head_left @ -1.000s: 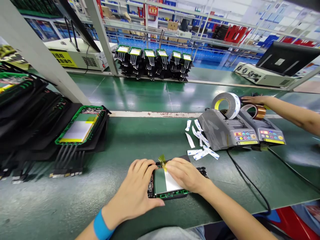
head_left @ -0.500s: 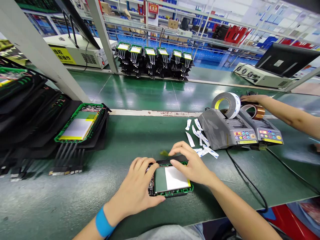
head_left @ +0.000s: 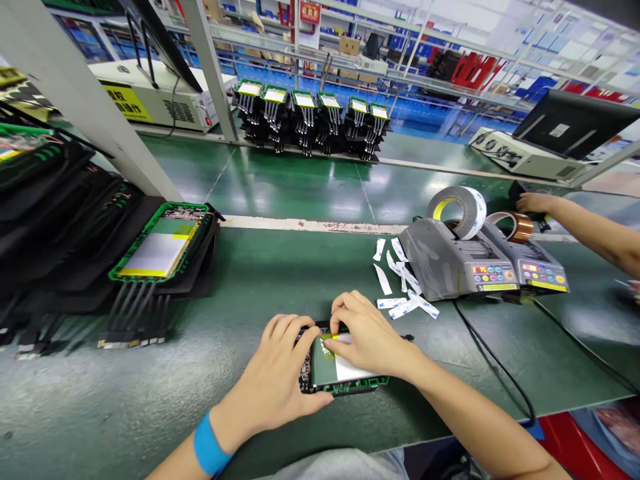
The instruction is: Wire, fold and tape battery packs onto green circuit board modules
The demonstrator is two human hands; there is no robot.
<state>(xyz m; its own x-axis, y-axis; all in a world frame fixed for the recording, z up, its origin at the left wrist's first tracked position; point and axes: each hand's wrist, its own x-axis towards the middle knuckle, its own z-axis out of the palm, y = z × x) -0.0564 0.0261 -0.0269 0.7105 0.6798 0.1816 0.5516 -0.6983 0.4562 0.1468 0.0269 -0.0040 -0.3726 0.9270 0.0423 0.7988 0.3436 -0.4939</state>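
A green-edged electronic unit (head_left: pixel 350 367) with a white and grey-green panel lies flat on the green bench. Its left end is gripped by my left hand (head_left: pixel 275 373), fingers over the far edge and thumb at the near edge. Over the panel, my right hand (head_left: pixel 367 337) pinches a small piece of yellowish transparent tape (head_left: pixel 327 348) between thumb and fingers. The tape is at the upper part of the panel; whether it is stuck down there is unclear. My right hand hides part of the unit's far edge.
Two tape dispensers (head_left: pixel 463 267) stand to the right, beside scattered white-and-blue strips (head_left: pixel 400 308). A similar unit (head_left: pixel 157 250) tops black pieces on the left. More units (head_left: pixel 305 100) line the back. Another person's hand (head_left: pixel 537 202) reaches in at right.
My right hand has brought the tape down and over the panel from beyond the far edge. My left hand keeps its hold. The other person's hand has moved slightly right.
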